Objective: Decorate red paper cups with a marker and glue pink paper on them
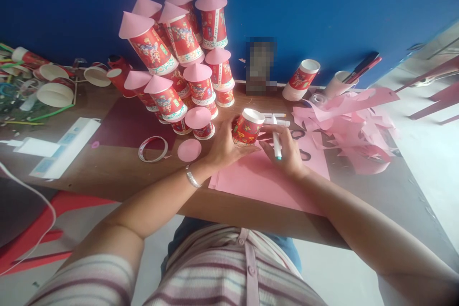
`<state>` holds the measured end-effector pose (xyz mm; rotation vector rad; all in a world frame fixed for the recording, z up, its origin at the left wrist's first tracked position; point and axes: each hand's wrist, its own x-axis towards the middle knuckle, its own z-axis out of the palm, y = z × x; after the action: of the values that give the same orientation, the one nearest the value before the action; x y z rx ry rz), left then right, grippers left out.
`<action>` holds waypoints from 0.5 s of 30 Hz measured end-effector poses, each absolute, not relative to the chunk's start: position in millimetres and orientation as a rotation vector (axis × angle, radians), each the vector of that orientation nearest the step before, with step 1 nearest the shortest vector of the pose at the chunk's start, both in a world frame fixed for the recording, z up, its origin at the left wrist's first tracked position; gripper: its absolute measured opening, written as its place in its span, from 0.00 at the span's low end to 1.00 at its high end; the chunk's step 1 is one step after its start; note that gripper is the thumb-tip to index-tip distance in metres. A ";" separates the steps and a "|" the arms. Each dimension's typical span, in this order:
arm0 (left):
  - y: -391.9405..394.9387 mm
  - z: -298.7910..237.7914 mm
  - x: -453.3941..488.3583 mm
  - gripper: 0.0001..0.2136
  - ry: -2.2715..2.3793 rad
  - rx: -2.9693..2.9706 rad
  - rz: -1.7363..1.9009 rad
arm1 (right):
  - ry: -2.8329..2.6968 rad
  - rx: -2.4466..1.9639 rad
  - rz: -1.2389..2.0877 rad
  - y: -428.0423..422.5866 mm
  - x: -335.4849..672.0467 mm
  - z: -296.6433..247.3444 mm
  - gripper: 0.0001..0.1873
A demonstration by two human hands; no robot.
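One person in a striped shirt (pixel 229 272) sits at the bottom of the frame, and I can see both hands at work. The left hand (pixel 228 145) wraps round one red paper cup (pixel 247 128) at the centre, its white mouth up; the right hand (pixel 287 149), just beside it, grips one white pen (pixel 276 141) with a green end. Below them spread pink sheets (pixel 261 181), and two dark loops like scissor handles lie near the right wrist. One pink disc (pixel 189 150) and one tape roll (pixel 153 158) lie left of centre. At least two more pens (pixel 278 122) rest just behind the held cup.

Farther back, upper left of centre, I count ten pink cones (pixel 211 1) topping a cluster of stacked red cups (pixel 215 27). At right, one pale cup (pixel 334 87) holds several pens, dark and red, behind a heap of pink scraps (pixel 362 114). More cups lie on their sides at far left.

The worktop (pixel 111 167) is brown, with a white power strip (pixel 73 141) at left; behind it rises a blue wall (pixel 322 5).
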<state>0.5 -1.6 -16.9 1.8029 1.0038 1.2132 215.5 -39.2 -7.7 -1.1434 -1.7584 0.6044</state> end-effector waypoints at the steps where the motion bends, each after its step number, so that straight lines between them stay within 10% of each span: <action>1: -0.7 -18.1 0.4 0.47 1.023 1.828 1.218 | -1.736 -1.123 0.636 -37.2 216.0 -9.2 0.23; 15: -5.1 0.4 6.3 0.37 0.992 2.093 1.031 | -1.701 -1.079 0.635 -22.5 225.6 -17.6 0.34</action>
<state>6.3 -5.1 0.4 2.0931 0.9918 1.0310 225.6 -22.5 -17.6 -1.0787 -1.7012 0.6346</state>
